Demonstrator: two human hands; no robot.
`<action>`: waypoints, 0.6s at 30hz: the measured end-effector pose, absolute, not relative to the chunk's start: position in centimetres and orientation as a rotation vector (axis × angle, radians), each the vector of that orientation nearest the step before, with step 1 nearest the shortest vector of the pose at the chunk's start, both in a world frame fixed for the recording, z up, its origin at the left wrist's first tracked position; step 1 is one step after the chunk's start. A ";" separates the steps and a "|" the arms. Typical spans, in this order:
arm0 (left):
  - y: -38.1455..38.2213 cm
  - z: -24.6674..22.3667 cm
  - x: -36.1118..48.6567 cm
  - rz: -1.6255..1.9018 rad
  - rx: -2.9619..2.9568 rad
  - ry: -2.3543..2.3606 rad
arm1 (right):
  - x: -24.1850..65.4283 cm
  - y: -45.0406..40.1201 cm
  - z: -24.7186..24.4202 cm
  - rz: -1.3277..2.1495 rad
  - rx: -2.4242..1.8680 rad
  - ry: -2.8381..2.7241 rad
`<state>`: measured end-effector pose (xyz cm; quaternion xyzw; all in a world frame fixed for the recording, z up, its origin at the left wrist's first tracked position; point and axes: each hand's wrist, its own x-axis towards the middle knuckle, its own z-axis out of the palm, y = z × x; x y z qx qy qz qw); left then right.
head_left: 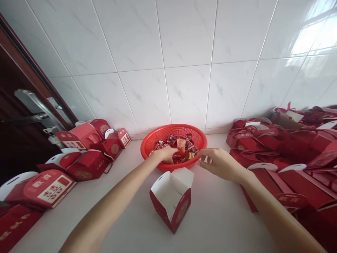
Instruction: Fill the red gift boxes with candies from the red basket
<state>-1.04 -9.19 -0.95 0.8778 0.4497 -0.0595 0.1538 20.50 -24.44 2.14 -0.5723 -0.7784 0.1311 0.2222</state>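
Observation:
A red plastic basket [147,142] stands against the wall, holding many small wrapped candies [181,144]. My left hand [167,154] reaches over the basket's near left rim, its fingertips down among the candies; what they hold, if anything, is hidden. At the basket's right rim is my right hand [214,161], its fingers bent and slightly apart, with nothing seen between them. In front of the basket sits an open red box [171,200] with a white inside, its flaps up; no candy shows in it.
Closed red boxes [56,188] line the left side of the white table [207,218], near a dark door with a metal handle [42,105]. Many more red boxes [273,182] are piled on the right. A tiled wall [184,88] rises behind.

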 end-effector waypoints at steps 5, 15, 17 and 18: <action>-8.4 -0.9 -1.7 0.001 2.447 1.325 | 20.4 -24.1 1.7 0.348 -1.551 -2.147; -8.6 -1.0 -2.1 0.435 2.160 1.406 | 19.9 -23.5 0.4 0.291 -1.375 -2.122; -8.5 -1.0 -1.9 0.491 2.157 1.438 | 19.8 -23.4 0.3 0.319 -1.321 -2.094; -8.4 -1.0 -1.9 0.514 2.161 1.465 | 19.8 -23.3 0.2 0.338 -1.299 -2.064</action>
